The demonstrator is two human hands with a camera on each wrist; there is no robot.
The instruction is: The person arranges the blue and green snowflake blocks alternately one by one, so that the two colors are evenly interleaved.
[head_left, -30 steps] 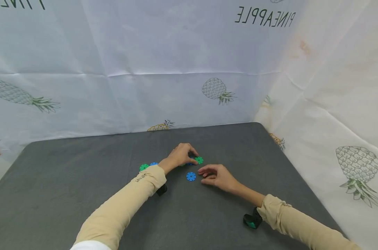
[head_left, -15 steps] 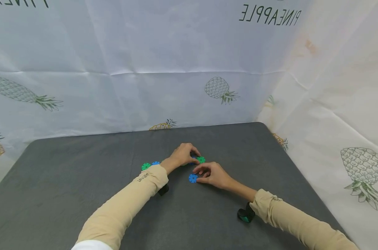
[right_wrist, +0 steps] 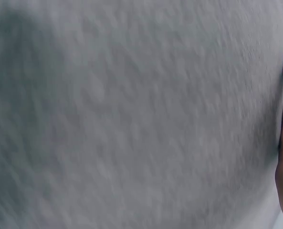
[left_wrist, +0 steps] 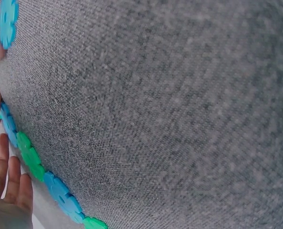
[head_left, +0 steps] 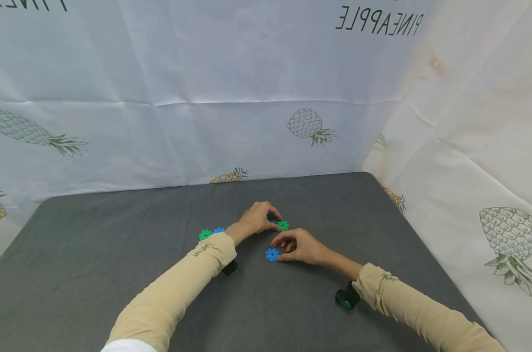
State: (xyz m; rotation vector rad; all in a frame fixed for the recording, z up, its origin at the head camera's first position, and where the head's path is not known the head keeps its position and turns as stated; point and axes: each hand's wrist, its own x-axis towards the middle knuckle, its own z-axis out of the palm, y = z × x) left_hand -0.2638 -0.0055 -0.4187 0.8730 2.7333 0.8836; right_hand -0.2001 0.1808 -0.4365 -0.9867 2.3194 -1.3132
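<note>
A row of joined green and blue notched interlocking discs (left_wrist: 30,157) lies on the dark table, partly hidden by my left forearm in the head view. My left hand (head_left: 255,218) holds the row near its right end, thumb and index finger at the blue disc beside the green end disc (head_left: 284,225). Closer to me is a separate blue interlocking disc (head_left: 272,254). My right hand (head_left: 307,248) has its thumb and index finger at that disc's edge, pinching it. Only the disc's thin edge and a few fingers show in the right wrist view.
The grey cloth-covered table (head_left: 116,254) reaches back to a white curtain (head_left: 169,132) printed with pineapples. Another stretch of curtain hangs along the right side. Dark wrist devices (head_left: 347,296) sit under both cuffs.
My right hand has moved left to the loose blue disc and taken it by the edge. The disc has shifted slightly toward me. My left hand stays on the row.
</note>
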